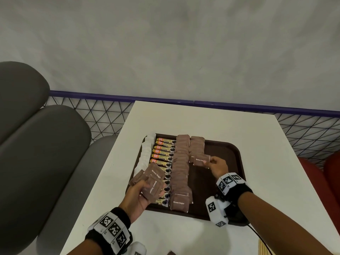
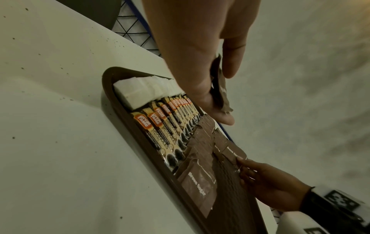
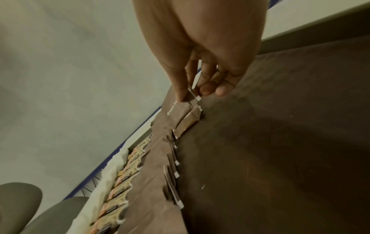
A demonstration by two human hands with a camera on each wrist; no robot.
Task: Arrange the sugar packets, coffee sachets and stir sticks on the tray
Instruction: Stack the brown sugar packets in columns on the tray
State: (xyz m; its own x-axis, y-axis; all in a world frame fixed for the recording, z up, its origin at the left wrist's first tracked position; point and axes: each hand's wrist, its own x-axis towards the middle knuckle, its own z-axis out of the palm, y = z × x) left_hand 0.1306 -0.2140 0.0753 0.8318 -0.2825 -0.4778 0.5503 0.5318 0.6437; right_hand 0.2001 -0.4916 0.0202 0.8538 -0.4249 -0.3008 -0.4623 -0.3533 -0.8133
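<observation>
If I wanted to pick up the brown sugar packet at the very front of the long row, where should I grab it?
Pinch the near edge of the front brown sugar packet, coming from the tray's near side. It lies flat, its far edge tucked under the next packet.

left hand [image 1: 141, 192]: palm up, fingers curled, gripping | right hand [image 1: 217, 167]: extended forward, thumb and fingers pinching

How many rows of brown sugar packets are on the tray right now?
2. A full-length row lies beside the coffee sachets; a shorter row lies right of it at the tray's far end, where the right hand pinches another packet.
</observation>
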